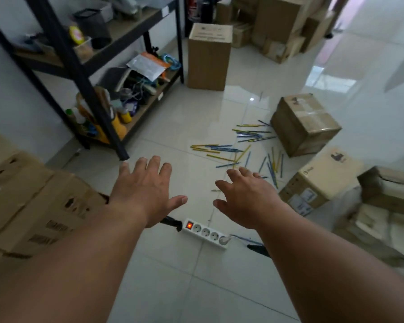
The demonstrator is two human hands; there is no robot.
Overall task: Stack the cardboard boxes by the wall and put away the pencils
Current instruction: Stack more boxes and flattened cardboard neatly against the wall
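Several blue and yellow pencils point(240, 148) lie scattered on the white tiled floor. A tall cardboard box point(209, 58) stands upright beyond them. A taped box point(304, 123) sits tilted to their right, and a paler labelled box point(320, 183) lies nearer at the right. Both my arms reach forward above the floor. My left hand point(145, 190) is spread flat with straight fingers and holds nothing. My right hand point(245, 197) hangs palm down with relaxed fingers over the nearest pencils, also holding nothing.
A black metal shelf unit point(79, 66) full of clutter stands at the left. Stacked boxes point(33, 201) sit at the near left, more boxes point(278, 26) at the back. A white power strip point(207, 233) with a lit switch lies below my hands. Crumpled cardboard point(383, 206) lies at right.
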